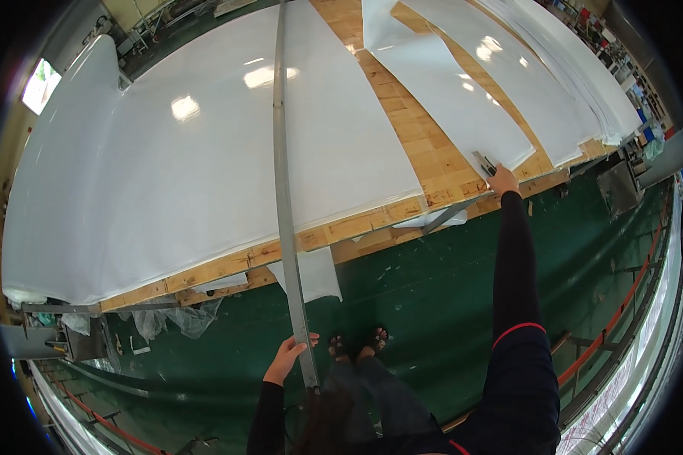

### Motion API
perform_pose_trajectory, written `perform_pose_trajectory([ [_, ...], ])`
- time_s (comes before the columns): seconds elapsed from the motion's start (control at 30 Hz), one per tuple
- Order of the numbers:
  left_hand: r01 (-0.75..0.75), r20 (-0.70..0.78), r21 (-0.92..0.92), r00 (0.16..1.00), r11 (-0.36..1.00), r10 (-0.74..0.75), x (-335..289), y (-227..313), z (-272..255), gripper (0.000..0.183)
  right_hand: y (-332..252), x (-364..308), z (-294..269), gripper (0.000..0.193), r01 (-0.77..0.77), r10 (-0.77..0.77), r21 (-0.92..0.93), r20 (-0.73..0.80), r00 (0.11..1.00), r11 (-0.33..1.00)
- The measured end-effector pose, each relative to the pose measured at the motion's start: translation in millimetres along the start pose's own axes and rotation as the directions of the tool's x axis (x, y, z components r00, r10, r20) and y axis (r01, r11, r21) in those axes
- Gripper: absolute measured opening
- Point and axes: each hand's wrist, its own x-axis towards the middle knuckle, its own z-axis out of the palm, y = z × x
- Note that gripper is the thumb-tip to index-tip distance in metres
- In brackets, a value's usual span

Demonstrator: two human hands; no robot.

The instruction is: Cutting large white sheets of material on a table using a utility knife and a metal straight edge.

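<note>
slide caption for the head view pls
Left hand holds a long metal bar across white sheeting; right hand holds a small tool.

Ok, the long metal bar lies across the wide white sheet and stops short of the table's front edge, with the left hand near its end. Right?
Not quite: the head view shows the long metal bar running out past the table's front edge, over the green floor.

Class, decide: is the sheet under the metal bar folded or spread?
Spread: the sheet lies flat on the wooden table, beneath the bar.
</note>
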Motion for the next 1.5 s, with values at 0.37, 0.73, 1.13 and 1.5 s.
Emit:
perform_pose_trajectory([
  [0.37,-0.064,-0.364,0.204,0.921,0.977,0.136,-43.5,-33.6,22.3,0.034,3.7,-356.5,96.1,0.02,-0.19,0.025,0.963,0.189,0.982,0.189],
  [0.73,0.153,-0.463,0.649,0.857,0.745,0.227,-40.2,-25.3,31.1,0.046,98.3,-351.3,114.0,0.02,-0.658,0.135,0.753,0.653,0.746,-0.006],
  [1.13,0.549,-0.9,0.408,0.376,0.729,0.221,-31.9,-22.2,76.6,0.033,50.6,-195.8,-19.7,0.029,-0.52,-0.249,0.837,0.474,0.845,-0.17],
  [1.5,0.408,-0.742,0.661,0.485,0.63,0.463,21.4,34.5,102.3,0.068,31.0,-118.2,-25.5,0.028,-0.562,-0.227,0.632,0.533,0.815,-0.533],
])
